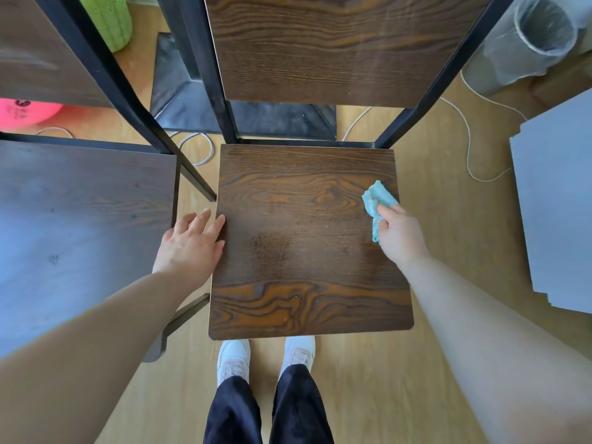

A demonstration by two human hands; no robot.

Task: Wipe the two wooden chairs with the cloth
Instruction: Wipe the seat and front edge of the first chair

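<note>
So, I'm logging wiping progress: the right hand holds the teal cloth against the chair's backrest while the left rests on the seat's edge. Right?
Not quite. In the head view, the right hand holds the teal cloth on the seat near its right edge, not against the backrest. The left hand does rest on the seat's left edge.

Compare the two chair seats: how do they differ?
The centre seat shows warm brown grain with pale specks; the left seat looks darker under bluish glare. Both hands are at the centre seat, right hand holding the cloth, left hand at its edge; neither touches the left seat. Both have black frames.
</note>
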